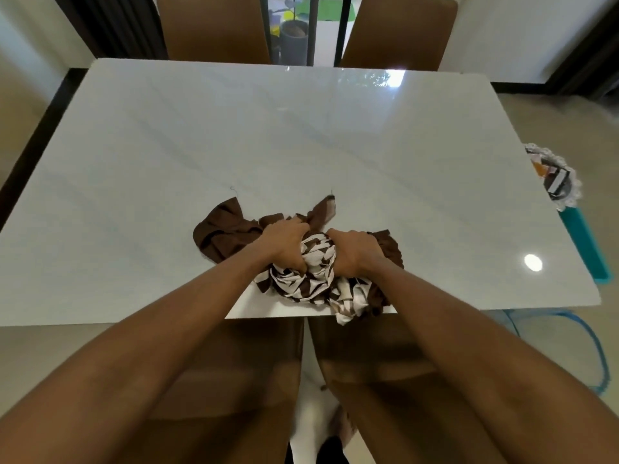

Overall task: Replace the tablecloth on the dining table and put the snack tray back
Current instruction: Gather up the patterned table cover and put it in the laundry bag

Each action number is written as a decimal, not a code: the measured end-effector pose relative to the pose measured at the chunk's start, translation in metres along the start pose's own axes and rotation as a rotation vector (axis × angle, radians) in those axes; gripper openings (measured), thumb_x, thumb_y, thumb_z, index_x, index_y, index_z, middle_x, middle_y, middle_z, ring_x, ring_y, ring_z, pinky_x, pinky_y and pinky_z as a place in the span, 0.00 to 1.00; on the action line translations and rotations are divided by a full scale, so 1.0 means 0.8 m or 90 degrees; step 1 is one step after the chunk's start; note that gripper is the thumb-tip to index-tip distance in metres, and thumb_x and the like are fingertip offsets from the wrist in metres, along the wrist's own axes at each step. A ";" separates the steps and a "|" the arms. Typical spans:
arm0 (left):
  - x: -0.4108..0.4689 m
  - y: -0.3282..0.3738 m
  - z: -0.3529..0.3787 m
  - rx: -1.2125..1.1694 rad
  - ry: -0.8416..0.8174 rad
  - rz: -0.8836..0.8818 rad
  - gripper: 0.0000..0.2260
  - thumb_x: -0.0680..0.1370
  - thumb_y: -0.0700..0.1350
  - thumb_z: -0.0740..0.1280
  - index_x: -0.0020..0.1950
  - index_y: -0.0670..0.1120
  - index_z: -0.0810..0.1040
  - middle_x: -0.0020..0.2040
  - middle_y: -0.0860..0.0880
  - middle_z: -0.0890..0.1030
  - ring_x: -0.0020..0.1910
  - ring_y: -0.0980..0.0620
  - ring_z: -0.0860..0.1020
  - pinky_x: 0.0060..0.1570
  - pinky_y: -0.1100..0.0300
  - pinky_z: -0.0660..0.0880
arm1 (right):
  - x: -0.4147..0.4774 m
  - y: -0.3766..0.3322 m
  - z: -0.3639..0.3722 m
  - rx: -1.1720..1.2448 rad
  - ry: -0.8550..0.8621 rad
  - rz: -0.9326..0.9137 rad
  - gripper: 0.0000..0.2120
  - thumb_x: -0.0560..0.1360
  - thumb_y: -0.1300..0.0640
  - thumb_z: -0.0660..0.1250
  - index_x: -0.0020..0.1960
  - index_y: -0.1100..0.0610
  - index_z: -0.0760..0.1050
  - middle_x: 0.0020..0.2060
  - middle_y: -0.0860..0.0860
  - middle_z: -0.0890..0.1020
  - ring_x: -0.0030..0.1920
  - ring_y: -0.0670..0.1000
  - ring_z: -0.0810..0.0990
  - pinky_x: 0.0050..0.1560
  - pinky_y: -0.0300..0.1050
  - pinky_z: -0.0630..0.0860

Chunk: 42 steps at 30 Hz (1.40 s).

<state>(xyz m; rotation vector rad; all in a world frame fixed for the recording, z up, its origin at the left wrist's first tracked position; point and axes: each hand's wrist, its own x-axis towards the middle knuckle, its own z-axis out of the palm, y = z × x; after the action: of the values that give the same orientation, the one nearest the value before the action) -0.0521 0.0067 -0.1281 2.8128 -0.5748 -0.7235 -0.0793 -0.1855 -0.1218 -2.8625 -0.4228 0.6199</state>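
Observation:
A bunched-up tablecloth, brown with a brown-and-white patterned part, lies on the near middle of the glossy white dining table. My left hand grips the bundle from its left side. My right hand grips it from the right, fingers curled into the patterned folds. Part of the cloth hangs over the table's near edge. The snack tray, silvery with a lacy rim and wrapped snacks in it, sits beyond the table's right edge, partly hidden by the tabletop.
Two brown chairs stand at the far side and two more are pushed in under the near edge below my arms. A teal seat holds the tray at the right. A potted plant stands behind the far chairs.

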 end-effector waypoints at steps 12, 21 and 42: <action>-0.048 0.184 0.040 -0.277 -0.029 0.114 0.37 0.64 0.59 0.79 0.70 0.56 0.69 0.59 0.56 0.78 0.55 0.54 0.78 0.55 0.58 0.74 | -0.200 0.138 0.005 -0.002 0.086 0.041 0.26 0.67 0.42 0.71 0.62 0.45 0.71 0.45 0.48 0.84 0.45 0.56 0.83 0.47 0.52 0.80; -0.027 0.501 0.131 -0.458 0.070 0.121 0.31 0.70 0.72 0.66 0.67 0.56 0.74 0.60 0.57 0.78 0.56 0.60 0.77 0.53 0.66 0.72 | -0.457 0.434 0.013 0.039 0.162 0.181 0.31 0.66 0.38 0.69 0.67 0.40 0.68 0.54 0.50 0.85 0.54 0.59 0.83 0.51 0.52 0.78; 0.195 0.797 0.357 -0.462 -0.189 -0.177 0.21 0.78 0.40 0.71 0.70 0.38 0.72 0.61 0.38 0.78 0.61 0.40 0.77 0.63 0.50 0.72 | -0.558 0.781 0.124 0.343 -0.064 0.568 0.44 0.58 0.39 0.72 0.73 0.43 0.63 0.60 0.54 0.82 0.59 0.62 0.80 0.55 0.51 0.74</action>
<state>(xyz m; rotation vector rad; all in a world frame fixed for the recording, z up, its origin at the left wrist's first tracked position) -0.2729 -0.6584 -0.2725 2.1315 0.0613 -1.1345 -0.3635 -0.9023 -0.1895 -2.3681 0.9260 0.8318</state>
